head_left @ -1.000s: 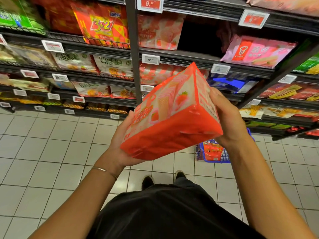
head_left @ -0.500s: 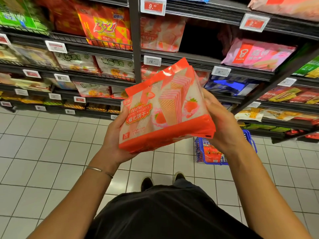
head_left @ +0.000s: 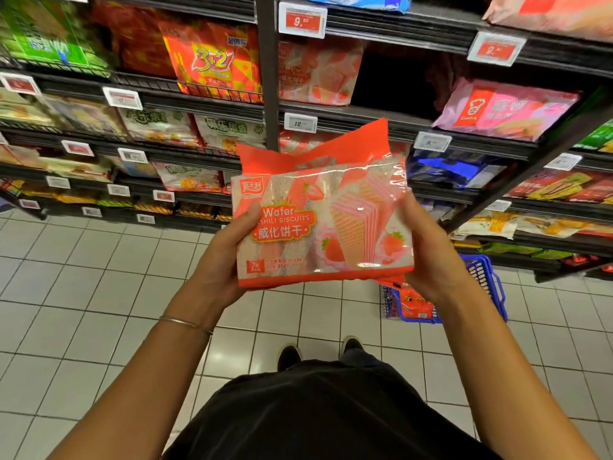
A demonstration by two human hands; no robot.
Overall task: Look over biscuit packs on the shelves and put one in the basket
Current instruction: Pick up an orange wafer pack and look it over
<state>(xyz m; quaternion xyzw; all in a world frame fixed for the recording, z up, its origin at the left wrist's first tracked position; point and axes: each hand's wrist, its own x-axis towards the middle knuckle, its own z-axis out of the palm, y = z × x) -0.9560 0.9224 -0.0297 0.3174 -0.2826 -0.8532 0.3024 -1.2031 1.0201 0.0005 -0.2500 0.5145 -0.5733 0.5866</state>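
Observation:
I hold an orange and pink strawberry wafer biscuit pack (head_left: 318, 224) in front of me at chest height, its printed front facing me. My left hand (head_left: 225, 257) grips its left end, thumb on the front. My right hand (head_left: 428, 250) grips its right end. A blue plastic basket (head_left: 487, 287) stands on the floor at the right, below my right hand, with a red pack (head_left: 414, 303) inside. More of the same wafer packs (head_left: 318, 74) sit on the shelf straight ahead.
Dark shelves (head_left: 365, 117) with many snack packs and price tags (head_left: 302, 19) fill the upper view. A metal upright (head_left: 267, 78) divides them. White floor tiles (head_left: 99, 277) spread left and below. My shoes (head_left: 288, 355) stand near the basket.
The pack has been turned from edge-on, bottom toward me, until its front faces me. Both hands kept hold and shifted along its ends.

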